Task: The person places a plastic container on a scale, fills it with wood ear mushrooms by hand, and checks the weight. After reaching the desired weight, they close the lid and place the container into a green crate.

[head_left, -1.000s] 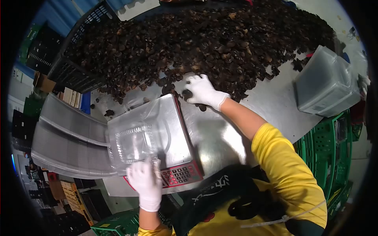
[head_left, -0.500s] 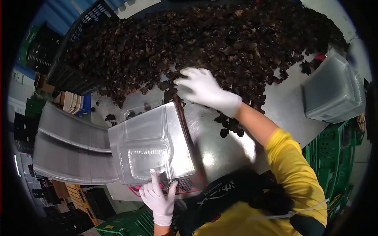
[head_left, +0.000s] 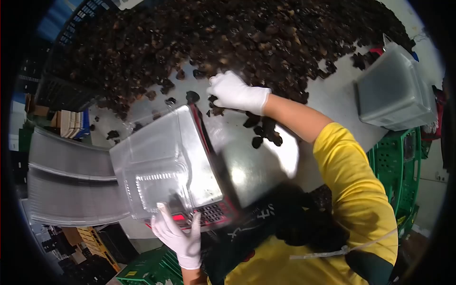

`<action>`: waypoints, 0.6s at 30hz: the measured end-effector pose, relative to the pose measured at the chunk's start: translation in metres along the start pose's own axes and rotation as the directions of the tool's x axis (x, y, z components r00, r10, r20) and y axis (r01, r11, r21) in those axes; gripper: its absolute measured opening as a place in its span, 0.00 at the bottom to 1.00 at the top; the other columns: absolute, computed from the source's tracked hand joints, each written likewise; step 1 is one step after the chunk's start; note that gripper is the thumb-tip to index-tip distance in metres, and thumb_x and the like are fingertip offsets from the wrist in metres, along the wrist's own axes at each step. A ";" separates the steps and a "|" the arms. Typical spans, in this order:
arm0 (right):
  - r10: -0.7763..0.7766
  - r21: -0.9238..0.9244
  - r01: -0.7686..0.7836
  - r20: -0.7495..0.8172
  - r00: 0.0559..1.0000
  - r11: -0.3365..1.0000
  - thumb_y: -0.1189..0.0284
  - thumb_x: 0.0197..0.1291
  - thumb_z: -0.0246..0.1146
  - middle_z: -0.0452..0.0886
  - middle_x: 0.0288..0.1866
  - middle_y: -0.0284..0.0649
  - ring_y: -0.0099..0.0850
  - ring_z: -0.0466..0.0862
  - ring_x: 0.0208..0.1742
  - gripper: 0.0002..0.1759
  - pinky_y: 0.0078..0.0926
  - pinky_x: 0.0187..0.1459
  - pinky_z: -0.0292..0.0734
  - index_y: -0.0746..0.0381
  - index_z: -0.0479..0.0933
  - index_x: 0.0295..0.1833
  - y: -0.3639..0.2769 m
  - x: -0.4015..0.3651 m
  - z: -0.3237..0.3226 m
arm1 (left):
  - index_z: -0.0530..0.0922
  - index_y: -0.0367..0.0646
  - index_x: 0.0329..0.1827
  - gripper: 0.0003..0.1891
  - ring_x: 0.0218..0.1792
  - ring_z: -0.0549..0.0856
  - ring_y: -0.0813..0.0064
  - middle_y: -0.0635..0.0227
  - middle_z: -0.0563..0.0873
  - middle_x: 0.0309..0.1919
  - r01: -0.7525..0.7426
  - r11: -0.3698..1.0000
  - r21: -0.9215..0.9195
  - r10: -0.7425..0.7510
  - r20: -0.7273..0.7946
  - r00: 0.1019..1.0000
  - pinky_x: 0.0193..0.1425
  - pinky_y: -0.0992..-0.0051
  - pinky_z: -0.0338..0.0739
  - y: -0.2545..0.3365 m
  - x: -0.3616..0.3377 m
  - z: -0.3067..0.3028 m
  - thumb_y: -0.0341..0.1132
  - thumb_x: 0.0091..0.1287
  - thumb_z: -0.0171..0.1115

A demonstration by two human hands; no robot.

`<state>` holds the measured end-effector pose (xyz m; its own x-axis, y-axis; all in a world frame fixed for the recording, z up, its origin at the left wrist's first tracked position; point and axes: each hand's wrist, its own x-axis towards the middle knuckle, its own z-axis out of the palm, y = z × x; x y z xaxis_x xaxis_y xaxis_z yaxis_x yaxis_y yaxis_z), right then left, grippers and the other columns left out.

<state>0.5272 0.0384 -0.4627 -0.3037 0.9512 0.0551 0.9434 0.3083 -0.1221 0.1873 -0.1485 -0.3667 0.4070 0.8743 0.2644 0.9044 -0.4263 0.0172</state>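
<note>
My right hand (head_left: 235, 91), in a white glove, is at the near edge of a heap of dark wood ear mushrooms (head_left: 266, 40). Its fingers are curled round some dark pieces, partly hidden beneath them. My left hand (head_left: 178, 237), also gloved, has its index finger stretched over the front rim of a clear plastic clamshell container (head_left: 152, 161), with the thumb spread apart beside the keypad. Under the container is a scale (head_left: 202, 178) with a metal top, black keys and a lit red display. The container looks empty.
Stacked clear containers (head_left: 396, 90) stand on the right, and long nested stacks of clear trays (head_left: 76, 190) lie on the left. A black crate (head_left: 66, 90) borders the heap. Green crates (head_left: 396, 161) are below the table at right. Loose mushroom pieces (head_left: 263, 133) lie on the metal table.
The view has shifted, so the table and scale appear further left and higher. My right hand's fingers have curled in at the heap's edge. My left hand stays at the container's front rim.
</note>
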 end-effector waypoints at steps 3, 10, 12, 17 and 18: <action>0.016 0.003 -0.016 0.029 0.999 1.000 0.63 0.52 0.67 0.79 0.47 0.38 0.39 0.78 0.56 0.16 0.42 0.61 0.67 0.55 0.82 0.46 0.018 -0.083 -0.004 | 0.59 0.35 0.75 0.55 0.67 0.68 0.51 0.51 0.70 0.69 -0.004 0.999 -0.047 0.004 0.008 1.000 0.73 0.53 0.59 0.002 -0.004 -0.003 0.48 0.47 0.80; 0.257 0.086 -0.245 -0.171 0.951 0.966 0.59 0.63 0.62 0.67 0.72 0.45 0.45 0.62 0.75 0.24 0.53 0.74 0.52 0.49 0.75 0.64 -0.006 -0.210 -0.029 | 0.61 0.25 0.71 0.46 0.66 0.72 0.44 0.44 0.72 0.67 -0.252 0.867 -0.429 0.181 -0.199 0.963 0.71 0.56 0.64 0.038 -0.010 -0.007 0.40 0.54 0.76; 0.340 0.116 -0.321 -0.239 0.910 0.940 0.55 0.64 0.61 0.67 0.73 0.46 0.45 0.62 0.75 0.27 0.52 0.74 0.52 0.47 0.72 0.68 -0.012 -0.230 -0.028 | 0.63 0.25 0.70 0.43 0.64 0.74 0.43 0.41 0.73 0.65 -0.321 0.737 -0.595 0.329 -0.098 0.939 0.70 0.58 0.67 0.073 0.008 -0.003 0.37 0.55 0.74; 0.531 0.251 -0.468 -0.390 0.752 0.847 0.63 0.59 0.66 0.71 0.68 0.47 0.44 0.68 0.70 0.30 0.44 0.68 0.62 0.57 0.71 0.67 -0.025 -0.271 -0.027 | 0.52 0.26 0.75 0.48 0.72 0.62 0.39 0.34 0.60 0.71 -0.174 0.673 -0.719 0.365 0.119 0.923 0.75 0.54 0.57 0.159 0.001 0.080 0.37 0.57 0.71; 0.564 0.291 -0.483 -0.415 0.714 0.826 0.65 0.58 0.66 0.73 0.66 0.46 0.44 0.70 0.68 0.28 0.42 0.66 0.64 0.58 0.73 0.65 -0.028 -0.279 -0.026 | 0.52 0.26 0.75 0.48 0.72 0.62 0.39 0.34 0.60 0.71 -0.179 0.672 -0.718 0.367 0.114 0.923 0.75 0.54 0.57 0.169 -0.002 0.097 0.37 0.57 0.71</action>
<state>0.5887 -0.2359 -0.4489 0.3701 0.8469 0.3819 0.8872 -0.2003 -0.4156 0.3520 -0.1998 -0.4581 0.7226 0.6769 0.1402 0.4435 -0.6095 0.6572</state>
